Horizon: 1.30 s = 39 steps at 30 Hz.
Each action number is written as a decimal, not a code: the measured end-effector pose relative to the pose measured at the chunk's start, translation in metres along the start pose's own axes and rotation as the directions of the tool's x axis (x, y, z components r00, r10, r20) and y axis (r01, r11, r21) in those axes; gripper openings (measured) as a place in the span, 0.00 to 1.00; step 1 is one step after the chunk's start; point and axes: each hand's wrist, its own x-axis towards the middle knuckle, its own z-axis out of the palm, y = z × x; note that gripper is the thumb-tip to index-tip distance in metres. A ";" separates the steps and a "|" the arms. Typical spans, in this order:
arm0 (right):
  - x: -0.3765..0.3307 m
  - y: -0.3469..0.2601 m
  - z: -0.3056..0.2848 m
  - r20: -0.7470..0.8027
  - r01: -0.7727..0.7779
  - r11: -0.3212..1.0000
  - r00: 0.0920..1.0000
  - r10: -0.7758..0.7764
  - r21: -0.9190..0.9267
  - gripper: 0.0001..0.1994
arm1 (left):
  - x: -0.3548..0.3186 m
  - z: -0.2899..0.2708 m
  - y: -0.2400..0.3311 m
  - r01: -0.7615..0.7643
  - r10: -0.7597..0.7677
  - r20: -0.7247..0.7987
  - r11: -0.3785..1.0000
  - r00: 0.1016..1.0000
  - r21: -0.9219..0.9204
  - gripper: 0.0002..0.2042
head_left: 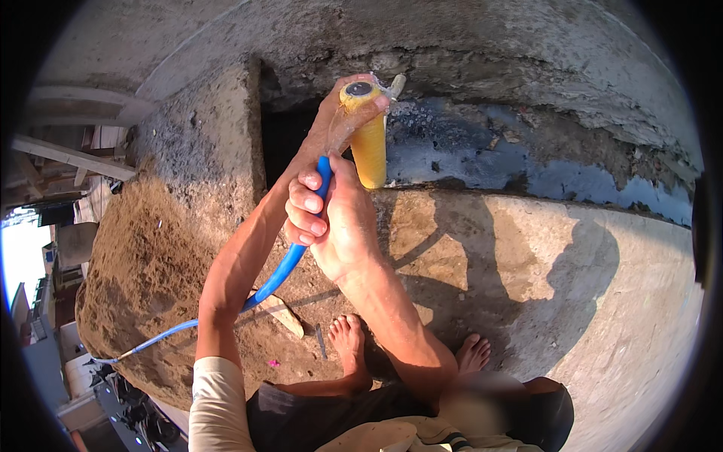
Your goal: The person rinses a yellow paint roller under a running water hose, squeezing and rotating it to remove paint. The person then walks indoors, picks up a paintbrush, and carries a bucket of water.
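A yellow cylinder [369,154], like a paint roller sleeve with a dark round end, is in my left hand [348,113], whose fingers and thumb wrap its top. My right hand [335,215] is closed round a blue hose [280,273], its end pointing up at the cylinder. Clear water runs over my left hand and splashes off the cylinder's top. A pale stub [398,86] shows beside that top; whether it belongs to the cylinder I cannot tell. Both hands are over the near edge of a channel with wet, bluish-grey water [459,154].
A rough concrete wall [482,38] rises behind the channel, and a concrete block [211,128] borders it on the left. A sand heap [135,279] lies at left, with the hose trailing across it. My bare feet [348,343] stand on the concrete ledge near a flat wood piece [282,315].
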 end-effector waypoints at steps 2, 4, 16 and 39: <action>0.002 0.009 0.006 0.013 -0.023 1.000 1.000 0.023 0.013 0.21 | -0.006 -0.011 0.006 -0.069 0.071 -0.015 0.991 0.997 0.115 0.22; 0.003 0.012 0.007 0.017 -0.028 0.999 0.999 0.028 0.018 0.21 | -0.004 -0.014 0.007 -0.070 0.072 -0.014 0.993 0.997 0.096 0.21; 0.004 0.010 -0.009 -0.009 -0.027 1.000 1.000 0.027 -0.002 0.21 | 0.028 -0.027 -0.022 0.110 -0.091 0.063 0.820 0.994 -0.562 0.13; -0.013 0.026 0.000 -0.046 -0.100 0.995 0.994 0.100 -0.005 0.22 | 0.007 -0.039 0.026 0.067 -0.042 0.069 0.904 0.997 -0.421 0.15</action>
